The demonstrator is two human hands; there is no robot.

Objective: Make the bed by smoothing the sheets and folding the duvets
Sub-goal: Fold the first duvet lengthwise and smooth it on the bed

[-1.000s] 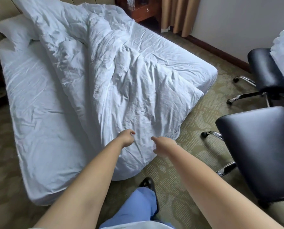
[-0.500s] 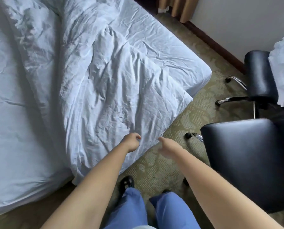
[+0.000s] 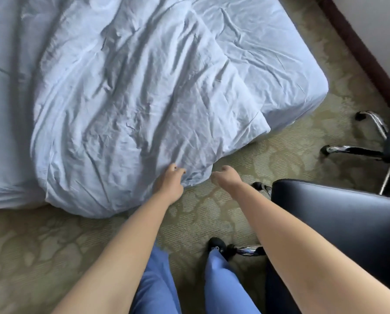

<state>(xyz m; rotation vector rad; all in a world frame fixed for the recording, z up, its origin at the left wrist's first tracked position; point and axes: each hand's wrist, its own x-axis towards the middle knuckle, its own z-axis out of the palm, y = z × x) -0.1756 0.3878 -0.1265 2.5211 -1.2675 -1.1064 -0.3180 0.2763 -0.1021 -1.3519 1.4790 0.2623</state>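
A crumpled white duvet (image 3: 133, 98) lies across the bed and spills over its near edge onto the carpet. Beneath it, the white fitted sheet (image 3: 268, 53) shows wrinkled at the right corner of the mattress and at the left. My left hand (image 3: 170, 180) is at the duvet's hanging lower edge, its fingers curled into the fabric. My right hand (image 3: 227, 177) hovers over the carpet just right of that edge. Its fingers are loosely curled, and I see no cloth in them.
A black padded office chair (image 3: 339, 223) stands close against my right arm, and a second chair's chrome base (image 3: 370, 150) sits beyond it. A dark baseboard (image 3: 359, 48) runs along the wall at top right. Patterned green carpet (image 3: 42, 257) surrounds my feet.
The view has tilted down and moved closer to the foot of the bed. Both hands have dropped to the duvet's lower edge, and the left one now touches the fabric.
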